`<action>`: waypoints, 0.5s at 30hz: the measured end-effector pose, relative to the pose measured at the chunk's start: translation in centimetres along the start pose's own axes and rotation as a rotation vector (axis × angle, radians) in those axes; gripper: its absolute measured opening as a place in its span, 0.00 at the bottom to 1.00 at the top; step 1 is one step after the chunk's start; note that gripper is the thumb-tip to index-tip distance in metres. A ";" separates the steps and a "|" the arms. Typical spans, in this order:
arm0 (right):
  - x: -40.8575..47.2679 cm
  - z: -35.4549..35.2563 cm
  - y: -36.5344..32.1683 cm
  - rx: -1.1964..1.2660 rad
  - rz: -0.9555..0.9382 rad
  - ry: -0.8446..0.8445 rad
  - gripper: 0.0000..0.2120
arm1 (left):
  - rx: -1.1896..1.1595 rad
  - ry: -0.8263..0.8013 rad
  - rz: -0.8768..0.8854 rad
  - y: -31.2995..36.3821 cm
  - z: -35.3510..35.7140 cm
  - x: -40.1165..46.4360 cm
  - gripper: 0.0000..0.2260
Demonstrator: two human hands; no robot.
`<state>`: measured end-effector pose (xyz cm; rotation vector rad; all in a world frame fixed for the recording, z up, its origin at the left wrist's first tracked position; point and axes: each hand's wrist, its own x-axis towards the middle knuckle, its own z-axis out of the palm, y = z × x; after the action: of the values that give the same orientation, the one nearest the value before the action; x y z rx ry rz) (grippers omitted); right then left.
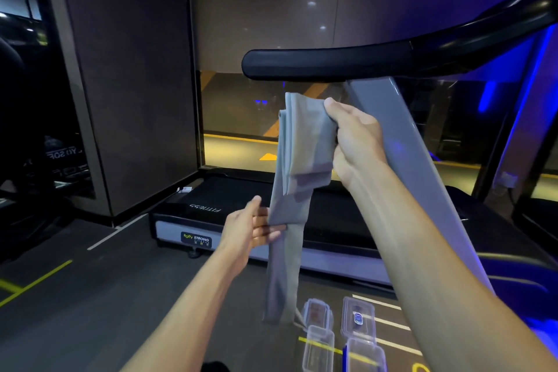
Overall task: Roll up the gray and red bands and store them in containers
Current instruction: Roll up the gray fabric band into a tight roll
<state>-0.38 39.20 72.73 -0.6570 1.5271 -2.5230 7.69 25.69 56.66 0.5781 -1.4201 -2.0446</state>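
1. A dim gym with blue light at 2 o'clock; a treadmill (pixel 229 205) stands ahead on the dark floor (pixel 90 296).
2. The clear containers (pixel 341 332) at 5 o'clock are partly cut off; their contents are hard to make out.
3. The right hand (pixel 353 142) grips the folded top of the gray band (pixel 299 160) at centre.
4. The left hand (pixel 250 229) pinches the band's hanging length lower down.
5. The treadmill's handrail (pixel 332 62) crosses above.

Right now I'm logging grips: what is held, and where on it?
The gray band: right hand grips its folded top, left hand pinches it lower down.
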 end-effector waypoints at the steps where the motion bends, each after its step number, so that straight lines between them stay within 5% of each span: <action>1: -0.9 -0.5 0.2 0.003 -0.002 -0.028 0.05 | 0.000 0.011 -0.017 0.2 -0.2 0.4 0.15; 6: -6.5 -3.1 2.8 0.006 0.022 -0.148 0.05 | 0.096 -0.021 -0.054 0.8 -1.1 1.6 0.03; 15: -14.8 -8.1 11.6 -0.070 0.132 -0.244 0.19 | 0.281 -0.003 0.077 0.6 -2.7 1.5 0.15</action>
<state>8.11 44.95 55.02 -0.8107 1.5231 -2.2101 8.45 22.62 56.23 0.6238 -1.7188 -1.7991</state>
